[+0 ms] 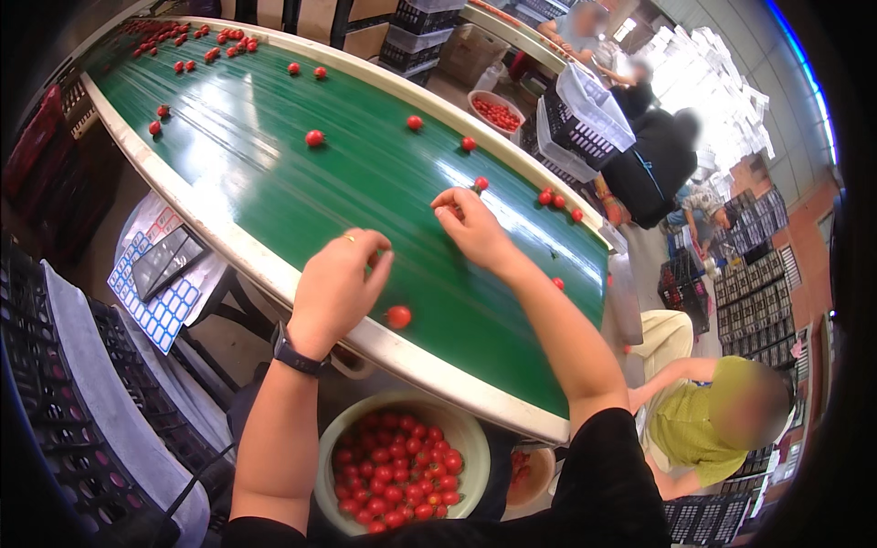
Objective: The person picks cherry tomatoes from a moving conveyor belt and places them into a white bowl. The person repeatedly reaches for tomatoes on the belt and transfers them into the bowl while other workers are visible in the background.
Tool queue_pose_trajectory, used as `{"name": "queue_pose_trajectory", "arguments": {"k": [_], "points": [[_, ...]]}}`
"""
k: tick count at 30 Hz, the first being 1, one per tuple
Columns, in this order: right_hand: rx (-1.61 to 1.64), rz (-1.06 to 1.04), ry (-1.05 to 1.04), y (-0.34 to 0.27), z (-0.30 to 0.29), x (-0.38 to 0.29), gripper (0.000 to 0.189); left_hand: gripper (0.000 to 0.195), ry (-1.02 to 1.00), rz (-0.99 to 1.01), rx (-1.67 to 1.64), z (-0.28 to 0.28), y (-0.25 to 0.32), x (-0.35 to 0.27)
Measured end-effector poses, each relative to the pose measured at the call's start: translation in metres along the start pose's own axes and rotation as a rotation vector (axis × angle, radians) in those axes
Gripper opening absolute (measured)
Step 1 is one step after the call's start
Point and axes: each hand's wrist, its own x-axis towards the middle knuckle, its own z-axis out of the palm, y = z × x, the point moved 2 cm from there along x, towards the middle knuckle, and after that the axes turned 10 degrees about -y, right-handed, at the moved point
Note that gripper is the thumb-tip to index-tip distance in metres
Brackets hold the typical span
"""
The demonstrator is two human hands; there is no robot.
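Note:
Both my hands are over a green conveyor belt (274, 198) dotted with cherry tomatoes. My left hand (341, 284), with a ring and a dark wristband, hovers above the near edge with fingers curled; its palm is hidden. Below it on the belt lies a single cherry tomato (398, 316). My right hand (473, 226) reaches over the middle with thumb and fingertips bent together. A trace of red shows between its fingers, too hidden to identify surely. Just past its knuckles is another cherry tomato (482, 183). In front of my body, a pale green basin (476, 472) holds many cherry tomatoes.
A pale rail (267, 274) edges the belt. At left, labelled sheets (168, 322) lie under a dark flat device (169, 262); black crates (62, 404) stand nearby. A person in a yellow-green top (692, 418) sits at right. Stacked crates (582, 123) and a tomato basin (497, 113) are beyond.

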Motion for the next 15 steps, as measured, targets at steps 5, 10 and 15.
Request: {"name": "queue_pose_trajectory", "arguments": {"k": [5,10,15], "points": [[0.196,-0.792,-0.253,-0.145,0.064,-0.037,0.015,0.017,0.424,-0.202,-0.62,-0.042,-0.06,0.003],[-0.743,-0.979,-0.53,-0.141,0.17,-0.073,0.014,0.017,0.576,-0.212,-0.732,-0.098,-0.061,-0.006],[-0.802,-0.786,-0.876,-0.126,0.172,-0.063,0.012,0.017,0.526,-0.218,-0.73,-0.096,-0.067,-0.012]]}}
